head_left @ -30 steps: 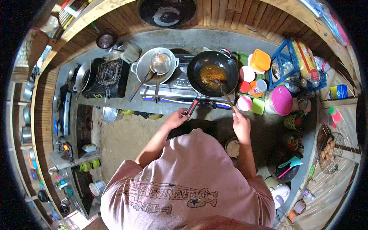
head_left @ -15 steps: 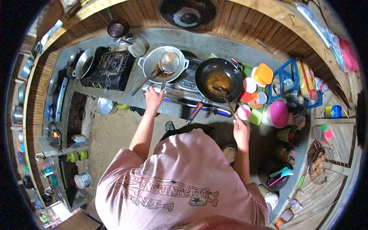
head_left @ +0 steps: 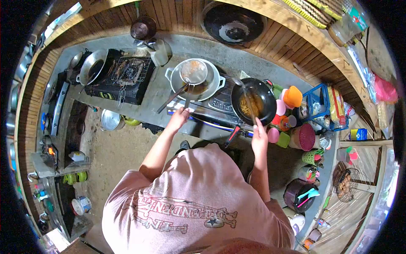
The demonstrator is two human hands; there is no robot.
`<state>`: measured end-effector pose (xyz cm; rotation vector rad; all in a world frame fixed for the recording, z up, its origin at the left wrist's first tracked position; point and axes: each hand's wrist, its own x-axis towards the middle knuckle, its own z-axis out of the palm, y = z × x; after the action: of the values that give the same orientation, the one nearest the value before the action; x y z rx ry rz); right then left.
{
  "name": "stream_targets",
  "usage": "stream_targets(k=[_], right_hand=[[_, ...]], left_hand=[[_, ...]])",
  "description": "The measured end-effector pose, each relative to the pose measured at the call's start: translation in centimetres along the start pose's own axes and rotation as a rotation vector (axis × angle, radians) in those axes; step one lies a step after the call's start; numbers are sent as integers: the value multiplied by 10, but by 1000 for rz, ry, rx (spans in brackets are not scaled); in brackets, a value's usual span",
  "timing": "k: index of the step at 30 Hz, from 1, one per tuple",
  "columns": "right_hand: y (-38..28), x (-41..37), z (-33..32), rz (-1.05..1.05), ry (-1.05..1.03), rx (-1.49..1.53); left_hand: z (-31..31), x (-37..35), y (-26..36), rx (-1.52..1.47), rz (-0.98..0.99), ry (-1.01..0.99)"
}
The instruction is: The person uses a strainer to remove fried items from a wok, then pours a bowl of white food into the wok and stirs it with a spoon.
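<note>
My left hand (head_left: 178, 118) is closed on the handle of a round mesh strainer (head_left: 193, 72), which is raised over a grey two-handled pot (head_left: 213, 83). Another dark handle leans on the pot's left side. In my right hand (head_left: 259, 134) is the handle of a long ladle (head_left: 248, 96), held across the black wok (head_left: 268, 95). Its head is by the wok's upper left rim. Brown liquid with yellowish strips of food lies in the wok. The wok's red and black handle (head_left: 232, 136) points toward me. Both vessels are on the gas stove (head_left: 221, 103).
A black grill stove (head_left: 127, 78) and a pan (head_left: 92, 67) stand at the left. Right of the wok are coloured containers (head_left: 292, 97) and a blue basket (head_left: 314, 101). A large dark wok (head_left: 234, 25) hangs on the back wall.
The ladle has risen from the food to the wok's upper left edge, and my right hand has moved with it. The view has shifted. The strainer is still over the pot.
</note>
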<state>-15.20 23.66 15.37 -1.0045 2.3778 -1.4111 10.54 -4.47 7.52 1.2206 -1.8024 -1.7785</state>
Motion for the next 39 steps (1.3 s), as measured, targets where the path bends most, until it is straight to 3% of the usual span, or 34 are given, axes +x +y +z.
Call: stream_targets(k=[1,5,9,11,18,20,25,27,28,29,31,34,35,39], right_hand=[[-6,7,20,-40,-18,38],[-52,33,97,-96,-98,-91],[-22,54,188,-307,-1,-196],[-19,54,211,-209,-51,-237],[-4,48,234,0,-256,-458],[6,49,238,165,-439,-256],[13,44,231,138,-402,-23],[0,38,220,160,-441,-344],[-27,33,201,71,-340,-392],[-53,30,180,-112,-232,-317],[-71,18,165,-134,-35,-177],[-79,8,139,226,-385,133],[-37,4,167,286,-342,418],[-46,-9,133,371,-130,707]], left_hand=[[-10,-7,2,-152,34,-17],[-57,-20,-3,-24,50,58],[-82,-20,-21,-13,80,84],[-83,-21,-23,-15,86,32],[-66,-22,-17,-106,96,-147],[-59,-18,-20,-68,87,-185],[-44,-6,-16,33,130,-284],[-34,-5,-8,38,138,-318],[-30,-6,-2,33,140,-329],[-28,-7,2,59,137,-361],[-14,-4,11,182,205,-393],[22,-9,28,219,266,-451],[36,-16,40,277,319,-444],[90,-29,65,340,496,-563]])
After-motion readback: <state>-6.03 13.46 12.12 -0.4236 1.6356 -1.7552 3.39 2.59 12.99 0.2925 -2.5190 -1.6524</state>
